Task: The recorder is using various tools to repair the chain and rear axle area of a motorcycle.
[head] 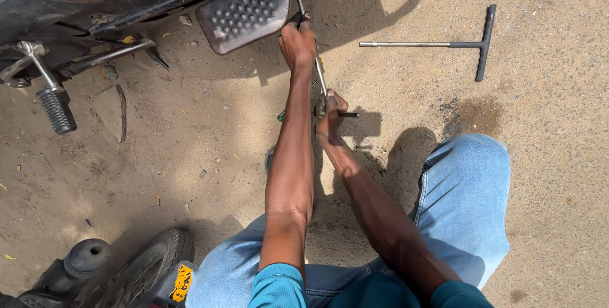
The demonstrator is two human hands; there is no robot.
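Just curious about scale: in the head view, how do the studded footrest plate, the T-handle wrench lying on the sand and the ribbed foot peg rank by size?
1. T-handle wrench, longest
2. Studded footrest plate
3. Ribbed foot peg, smallest

Open sandy ground (190,156) left of your arms gives you passage. Studded footplate (246,15) and kick lever (54,106) block above; spare T-wrench (444,44) lies right, tyre (155,263) near your knee.

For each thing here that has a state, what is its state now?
Left hand: closed on the wrench shaft, up by the footrest.
Right hand: closed on the wrench handle.
T-wrench: held, tilted toward the motorcycle.
Spare T-wrench: lying flat on the sand, untouched.
Footrest: folded out.
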